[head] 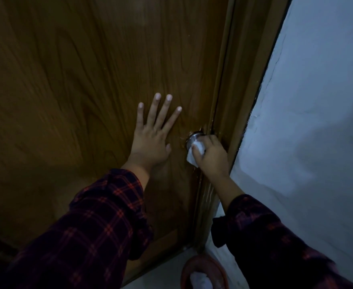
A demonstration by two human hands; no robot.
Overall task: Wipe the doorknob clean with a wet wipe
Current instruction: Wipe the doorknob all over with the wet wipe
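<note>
A round silver doorknob sits at the right edge of a brown wooden door. My right hand is closed around a crumpled white wet wipe and presses it against the knob's lower right side, hiding most of the knob. My left hand lies flat on the door just left of the knob, fingers spread, holding nothing. Both arms wear dark red plaid sleeves.
The wooden door frame runs along the door's right side, with a pale plastered wall beyond it. On the floor below stands a reddish-brown round bowl with something white inside. The light is dim.
</note>
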